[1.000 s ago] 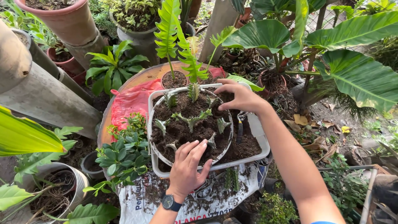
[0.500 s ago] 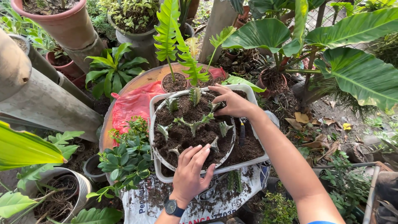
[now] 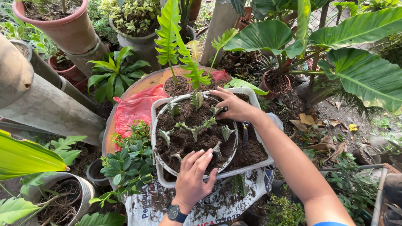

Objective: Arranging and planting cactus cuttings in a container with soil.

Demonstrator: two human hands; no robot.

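Dark potting soil packed in round white bowl [image 3: 161, 165], set inside white rectangular tray [image 3: 261, 161] on round wooden desk [image 3: 146, 81]. At 6 o'clock, left hand [image 3: 193, 175], watch on wrist, fingers spread flat, pressing soil at near rim; grip wide, holding nothing. Small green cuttings [image 3: 197, 129] stuck upright around bowl, one just beside left fingertips. Loose soil spilled in tray at 3 o'clock, with dark-handled tool [image 3: 245, 136] lying in it. At 1 o'clock of bowl, right hand [image 3: 234, 106] resting on far rim and soil, fingers curled loosely; grip narrow, nothing visibly held. Red plastic bag [image 3: 134, 109] at 10 o'clock. Small pot [image 3: 178, 86] with tall fern at 12 o'clock. Risk: pressing palm could tip or snap nearest cutting; bowl could shift in tray under uneven push, spilling more soil.
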